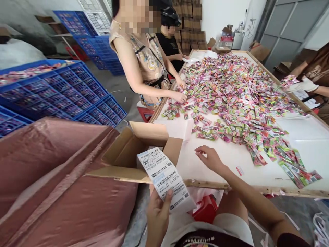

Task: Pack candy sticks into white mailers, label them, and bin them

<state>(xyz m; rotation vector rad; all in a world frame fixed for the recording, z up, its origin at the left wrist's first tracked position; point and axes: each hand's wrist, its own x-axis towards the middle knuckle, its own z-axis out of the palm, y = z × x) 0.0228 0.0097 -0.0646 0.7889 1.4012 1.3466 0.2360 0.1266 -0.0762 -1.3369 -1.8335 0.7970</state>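
A strip of printed barcode labels is pinched between the thumb and fingers of my left hand, in front of the open cardboard box. The strip's upper end reaches over the box's near flap. My right hand hovers over the near part of the white table, fingers loosely curled and apart, with nothing in it. Beyond it lies a large heap of small pink and green packets. A few loose packets rest at the near right edge.
Two people are at the table's left side; gloved hands hold packets at the right. Blue plastic crates filled with packets stand at the left. A large reddish-brown wrapped bundle is beside the box. A red stool shows below the table.
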